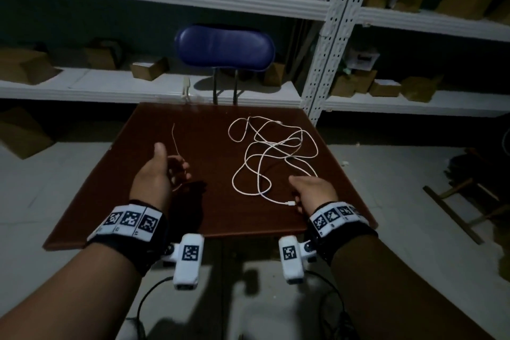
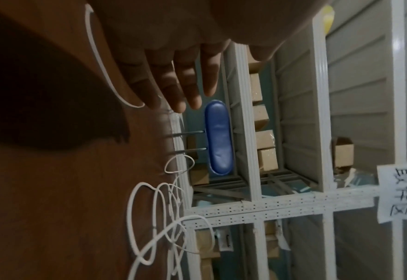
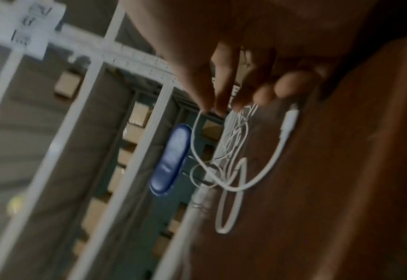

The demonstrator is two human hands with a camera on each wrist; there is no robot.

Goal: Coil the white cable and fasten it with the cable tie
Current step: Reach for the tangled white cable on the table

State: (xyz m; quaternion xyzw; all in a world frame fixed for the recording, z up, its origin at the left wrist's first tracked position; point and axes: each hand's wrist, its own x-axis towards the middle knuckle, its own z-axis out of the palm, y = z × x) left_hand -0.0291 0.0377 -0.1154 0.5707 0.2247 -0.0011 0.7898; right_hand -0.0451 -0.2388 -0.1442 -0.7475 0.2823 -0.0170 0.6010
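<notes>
Overhead, a loose white cable (image 1: 271, 152) sprawls right of centre on the dark red-brown square table (image 1: 209, 210); a thin pale cable tie (image 1: 175, 136) lies left. Left hand (image 1: 158, 171) hovers with fingers relaxed, holding nothing. Left wrist view: straight fingers (image 2: 173, 83). Right wrist view, blurred: right hand (image 3: 243, 72) apparently spread, beside the cable's white plug (image 3: 290, 117).
</notes>
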